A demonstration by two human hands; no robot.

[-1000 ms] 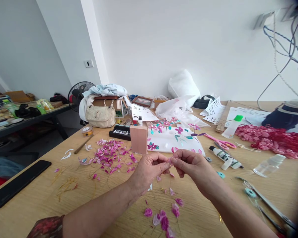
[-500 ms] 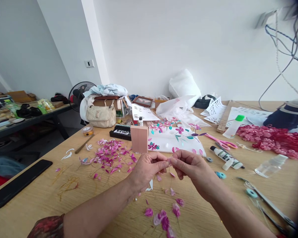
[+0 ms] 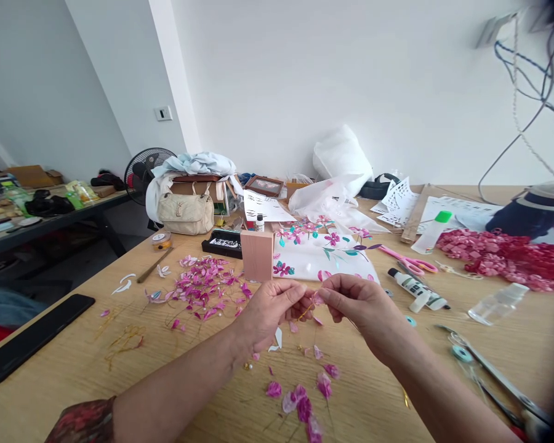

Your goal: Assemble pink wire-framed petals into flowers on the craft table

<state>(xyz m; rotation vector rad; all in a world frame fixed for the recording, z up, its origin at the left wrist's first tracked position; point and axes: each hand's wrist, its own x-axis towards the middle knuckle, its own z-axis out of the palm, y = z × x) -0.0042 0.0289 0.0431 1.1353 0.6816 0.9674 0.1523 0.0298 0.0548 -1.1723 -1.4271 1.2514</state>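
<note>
Above the middle of the table, my left hand (image 3: 277, 311) and my right hand (image 3: 353, 298) work close together, fingertips almost meeting. A small pink petal (image 3: 318, 299) is pinched between my right thumb and fingers. From it a thin yellow wire (image 3: 305, 312) slants down to my left fingers, which are closed on it; its far end is hidden. Below the hands lie several magenta petals on stems (image 3: 303, 407). A loose pile of pink petals (image 3: 207, 280) spreads to the left, and white cut pieces (image 3: 277, 339) lie just under my left hand.
A wooden block (image 3: 257, 255) stands behind my hands, beside a flower-patterned white sheet (image 3: 314, 255). On the right are pink scissors (image 3: 409, 261), a glue tube (image 3: 418, 289), a clear bottle (image 3: 498, 306) and long metal scissors (image 3: 493, 372). A black bar (image 3: 37, 335) lies at the left edge.
My fingertips have drawn slightly apart, and the yellow wire and pink petal between them now show more clearly. The whole view has shifted a little.
</note>
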